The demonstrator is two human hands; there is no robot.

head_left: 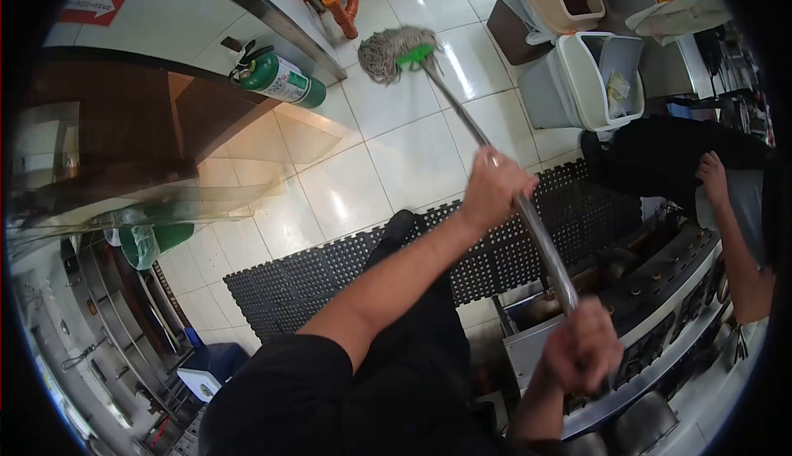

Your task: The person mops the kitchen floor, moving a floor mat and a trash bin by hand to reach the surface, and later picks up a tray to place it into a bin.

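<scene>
A string mop (392, 50) with grey strands and a green clamp lies with its head on the white tiled floor (404, 147). Its metal handle (540, 242) slants from there down toward my body at the lower right. Partway along the handle my left hand (497, 186) is wrapped round it. My right hand (582, 345) grips the handle near its top end, slightly blurred, with the stove close beside it. Beneath my left arm stretches a black perforated rubber mat (305, 299), and one dark shoe shows at its edge.
A green fire extinguisher (280, 79) stands by the wall near an orange pipe (340, 7). Bins (549, 85) stand at the upper right. A stove (652, 291) runs along the right, where another person's arm (734, 233) shows. A green bin (169, 240) is at left.
</scene>
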